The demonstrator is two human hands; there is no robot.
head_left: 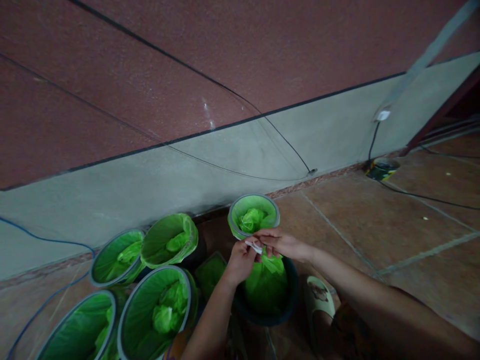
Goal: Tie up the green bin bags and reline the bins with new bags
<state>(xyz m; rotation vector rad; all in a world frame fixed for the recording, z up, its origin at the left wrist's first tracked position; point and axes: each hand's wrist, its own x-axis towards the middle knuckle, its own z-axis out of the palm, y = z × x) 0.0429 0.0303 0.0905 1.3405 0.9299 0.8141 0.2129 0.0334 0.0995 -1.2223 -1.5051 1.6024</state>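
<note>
My left hand point(240, 261) and my right hand point(279, 243) meet above a dark round bin point(287, 305) lined with a green plastic bag point(266, 287). Both pinch a small white strip point(255, 246) between their fingertips, just over the gathered top of the bag. Right behind the hands stands a grey-rimmed bin point(254, 216) with its own green liner.
Several more green-lined bins point(153, 312) crowd the floor to the left, by a grey and maroon wall point(187, 165). A blue cable point(45, 300) runs at far left. A light sandal point(318, 297) lies on the brown tiles point(375, 215). A black cord leads to a wall socket point(382, 116).
</note>
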